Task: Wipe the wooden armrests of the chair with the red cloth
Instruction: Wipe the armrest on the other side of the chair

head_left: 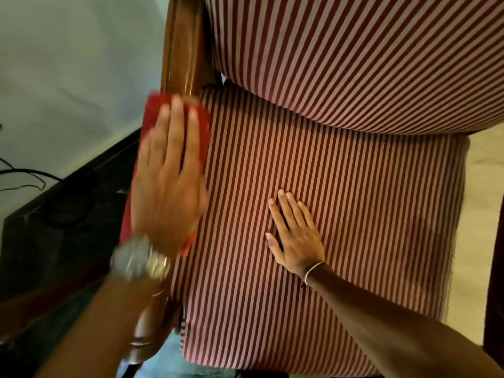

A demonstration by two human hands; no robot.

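The chair has a red-and-white striped seat cushion (341,186) and a striped backrest (368,50). Its left wooden armrest (181,50) runs from the top of the view down the left side of the seat. My left hand (169,181), with a metal watch on the wrist, lies flat on the red cloth (152,110) and presses it onto that armrest; the hand is blurred. The armrest's carved front end (147,331) shows below my forearm. My right hand (294,236) rests flat on the seat cushion, fingers spread, holding nothing. The right armrest (495,268) shows only as a dark edge.
A dark wooden piece of furniture (62,227) stands close to the chair's left side, with black cables (24,175) against the pale wall (68,64) behind it. Light flooring (480,200) shows to the right of the seat.
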